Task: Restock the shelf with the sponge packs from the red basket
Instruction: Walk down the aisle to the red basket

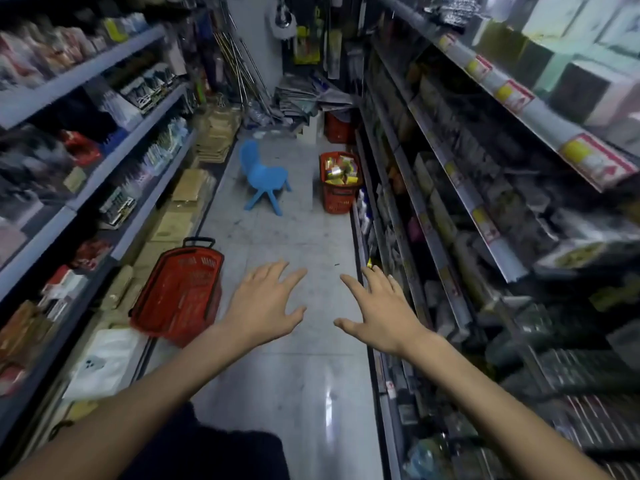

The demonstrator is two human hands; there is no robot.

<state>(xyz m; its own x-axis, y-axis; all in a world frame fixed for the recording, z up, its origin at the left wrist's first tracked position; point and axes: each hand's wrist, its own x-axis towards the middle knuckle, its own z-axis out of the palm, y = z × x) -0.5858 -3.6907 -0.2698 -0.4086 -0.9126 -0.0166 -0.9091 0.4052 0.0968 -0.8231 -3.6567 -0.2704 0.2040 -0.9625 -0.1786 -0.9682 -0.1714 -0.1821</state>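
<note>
Both bare hands, left hand (266,303) and right hand (379,311), hover near with fingers spread, holding nothing; the full red plastic basket (339,183) of yellow sponge packs (341,169) sits far ahead, beside the right shelf (429,233), likely for easy restocking.

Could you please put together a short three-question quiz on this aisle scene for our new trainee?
1. True or false: both hands, the left hand and the right hand, are empty with the fingers spread.
2. Which red basket holds yellow-packaged goods? A) the tilted basket by the left shelving; B) the upright basket by the right shelving, beside the blue chair.
3. Fill in: the filled basket stands ____ along the aisle than the hands.

Key: 1 true; 2 B; 3 farther.
</note>
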